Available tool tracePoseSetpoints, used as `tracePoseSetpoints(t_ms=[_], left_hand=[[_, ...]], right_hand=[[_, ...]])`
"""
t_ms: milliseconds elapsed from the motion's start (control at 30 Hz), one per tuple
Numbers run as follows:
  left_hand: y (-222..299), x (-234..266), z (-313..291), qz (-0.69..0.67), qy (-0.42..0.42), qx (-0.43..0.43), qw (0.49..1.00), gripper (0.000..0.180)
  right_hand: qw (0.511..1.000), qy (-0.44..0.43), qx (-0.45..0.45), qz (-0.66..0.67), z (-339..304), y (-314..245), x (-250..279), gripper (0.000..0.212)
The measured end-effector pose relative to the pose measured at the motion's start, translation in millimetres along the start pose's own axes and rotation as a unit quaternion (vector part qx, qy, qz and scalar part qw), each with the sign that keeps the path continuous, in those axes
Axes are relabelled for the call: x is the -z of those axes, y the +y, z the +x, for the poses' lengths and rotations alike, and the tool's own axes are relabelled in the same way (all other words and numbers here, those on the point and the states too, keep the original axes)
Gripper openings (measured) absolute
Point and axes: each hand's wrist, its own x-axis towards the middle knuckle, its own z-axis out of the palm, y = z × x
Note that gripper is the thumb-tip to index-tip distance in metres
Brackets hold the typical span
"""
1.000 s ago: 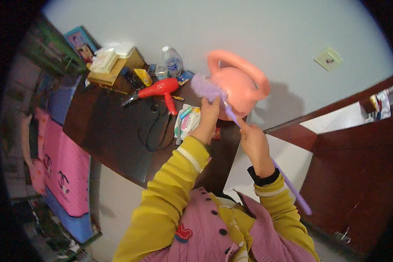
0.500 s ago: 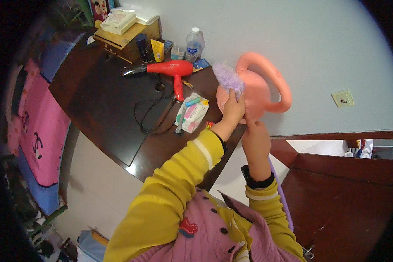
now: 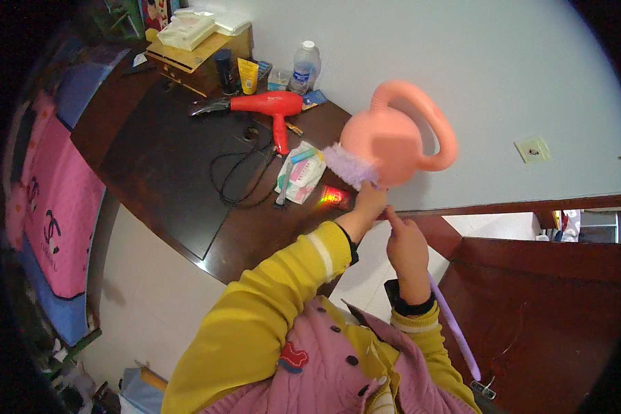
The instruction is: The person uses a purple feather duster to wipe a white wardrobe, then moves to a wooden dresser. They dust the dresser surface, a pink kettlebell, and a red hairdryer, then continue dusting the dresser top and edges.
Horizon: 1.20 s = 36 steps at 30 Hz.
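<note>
A fluffy lilac duster [image 3: 352,165] has its head against the lower left side of a coral, round-bodied object with a big loop handle [image 3: 383,141], which looks like a watering can. My left hand [image 3: 370,205] is closed just below the duster's fluffy head. Close beside it, my right hand [image 3: 407,248] is closed, its index finger pointing toward the left hand. A slim purple stick [image 3: 457,328], apparently the duster's handle, runs from behind my right hand down past the forearm. Most of the grip is hidden by my fingers.
On the dark table [image 3: 165,165] lie a red hair dryer [image 3: 269,103] with its cord, a wipes packet [image 3: 302,176] and a shiny red packet [image 3: 337,198]. A water bottle [image 3: 305,67], yellow tube [image 3: 248,76] and wooden box [image 3: 196,65] stand along the wall.
The duster head has moved down and left, from the coral object's upper left to its lower left side. Both hands have shifted slightly lower. The shiny red packet shows more fully.
</note>
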Motion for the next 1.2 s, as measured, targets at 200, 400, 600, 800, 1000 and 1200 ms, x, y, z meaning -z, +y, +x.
tracePoseSetpoints(t_ms=[200,400,600,800,1000,1200], left_hand=[[19,-58,-19,0.165,-0.048,-0.237,0.956,0.076],[6,-54,-58,0.011,-0.105,0.062,0.992,0.064],[24,-74,-86,0.064,-0.099,-0.178,0.977,0.043],[44,-87,-81,0.062,-0.207,-0.082,0.973,0.022],[33,-89,-109,0.053,-0.157,0.089,0.982,0.020],[85,-146,-114,0.172,-0.257,-0.245,0.919,0.057]], right_hand=[[0.980,0.170,-0.037,0.093,-21,29,11,0.047],[0.991,0.082,0.038,0.103,-42,64,7,0.058],[0.968,0.189,0.020,0.167,-60,75,28,0.060],[0.966,0.212,-0.033,0.141,-62,81,30,0.057],[0.971,0.135,-0.058,0.190,-83,93,35,0.046],[0.894,0.352,-0.030,0.275,-72,124,71,0.048]])
